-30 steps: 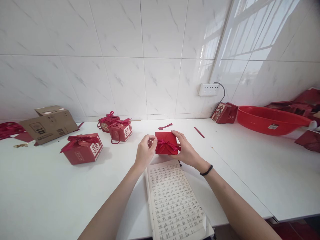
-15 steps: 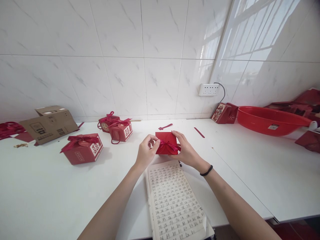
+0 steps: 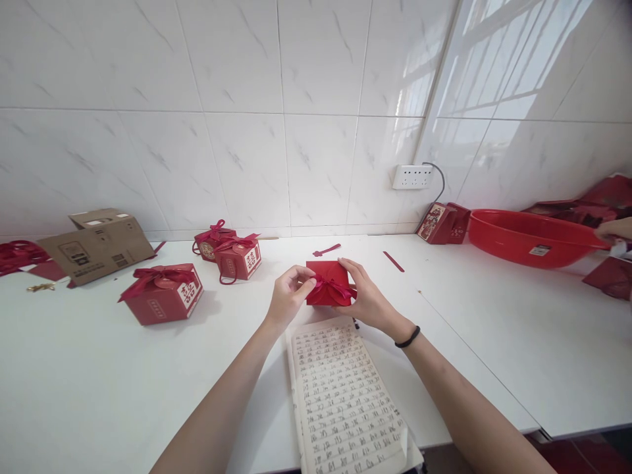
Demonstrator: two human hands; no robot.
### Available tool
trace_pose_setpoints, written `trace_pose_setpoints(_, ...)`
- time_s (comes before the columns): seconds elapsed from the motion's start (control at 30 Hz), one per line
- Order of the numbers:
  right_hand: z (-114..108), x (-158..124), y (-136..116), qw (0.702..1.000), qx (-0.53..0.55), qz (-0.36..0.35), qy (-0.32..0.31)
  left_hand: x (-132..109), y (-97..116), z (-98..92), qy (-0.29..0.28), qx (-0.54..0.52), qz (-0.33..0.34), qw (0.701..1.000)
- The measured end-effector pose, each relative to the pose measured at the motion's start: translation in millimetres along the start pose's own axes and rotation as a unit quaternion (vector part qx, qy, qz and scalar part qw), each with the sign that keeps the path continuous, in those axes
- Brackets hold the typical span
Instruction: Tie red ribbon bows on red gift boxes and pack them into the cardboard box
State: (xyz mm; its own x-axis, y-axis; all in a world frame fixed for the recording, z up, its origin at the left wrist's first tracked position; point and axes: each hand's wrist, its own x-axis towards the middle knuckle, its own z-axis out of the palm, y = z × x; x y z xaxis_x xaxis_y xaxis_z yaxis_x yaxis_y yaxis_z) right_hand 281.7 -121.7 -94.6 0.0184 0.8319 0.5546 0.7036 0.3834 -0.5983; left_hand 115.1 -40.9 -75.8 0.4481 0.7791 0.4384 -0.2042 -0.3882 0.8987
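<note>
A small red gift box (image 3: pixel 326 270) with a dark red ribbon (image 3: pixel 332 288) tied in a bow on top is between my two hands. On its left side my left hand (image 3: pixel 292 289) pinches the ribbon between thumb and fingers. My right hand (image 3: pixel 368 295) wraps the box's right side, thumb low and fingers on the far edge. Just in front of the box lies an open notebook (image 3: pixel 345 395) covered in handwritten numbers. Beyond the box are a ribbon piece (image 3: pixel 326 250) and a red strip (image 3: pixel 394 261).
Finished-looking red boxes with bows stand left, a large gift box (image 3: pixel 162 299) and two small boxes (image 3: pixel 239 260). A cardboard box (image 3: pixel 106 250) sits farther left. At right are a red basin (image 3: pixel 533 240), red boxes (image 3: pixel 439 224) and another person's hand (image 3: pixel 615 229).
Another person's hand has come in at the right edge, by the basin. My own hands and the gift box stay nearly in place.
</note>
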Motion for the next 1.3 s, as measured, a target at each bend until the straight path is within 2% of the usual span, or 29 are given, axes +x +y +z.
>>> trace_pose_setpoints(0.37,0.8,-0.8,1.8,1.0,0.01,-0.002,0.0,3.5,-5.0,-1.9,0.029,0.009,-0.008,1.0)
trace_pose_setpoints(0.67,1.3,-0.9,3.2,1.0,0.009,0.0,0.0,2.1,-5.3,-3.4,-0.006,-0.089,-0.038,0.995)
trace_pose_setpoints(0.87,0.7,-0.9,2.4,1.0,0.014,0.001,-0.003,2.3,-4.2,-1.1,0.009,-0.046,-0.037,0.998)
trace_pose_setpoints(1.3,-1.0,-1.0,-1.0,0.999,0.045,0.004,-0.029,4.2,-9.8,-3.0,0.057,0.065,0.01,0.996)
